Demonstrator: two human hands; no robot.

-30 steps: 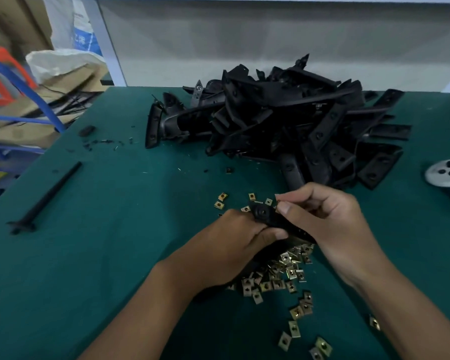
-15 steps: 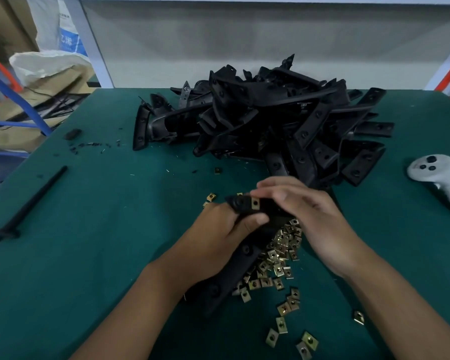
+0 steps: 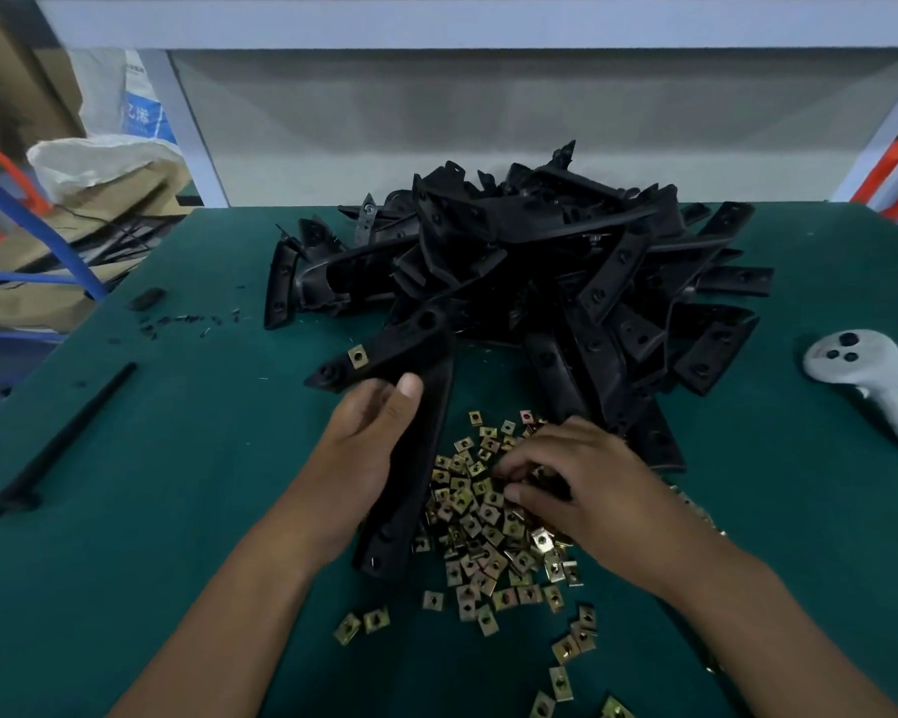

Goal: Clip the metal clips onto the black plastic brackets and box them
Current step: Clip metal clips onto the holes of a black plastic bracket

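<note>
Covering the far table (image 3: 177, 510): bracket heap (image 3: 540, 261). Left hand (image 3: 364, 453) grips one bracket (image 3: 410, 406), a brass clip (image 3: 358, 356) on its far end. Right hand (image 3: 587, 489), fingers curled into the loose clips (image 3: 478, 515), perhaps pinching one.

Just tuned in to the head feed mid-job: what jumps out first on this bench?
A big tangled heap of black plastic brackets fills the far middle of the green table, with a scatter of brass-coloured metal clips spread nearer the person. The left hand holds one long bracket with a clip already on its far end, while the right hand digs into the clips. A white controller lies at the right edge.
</note>
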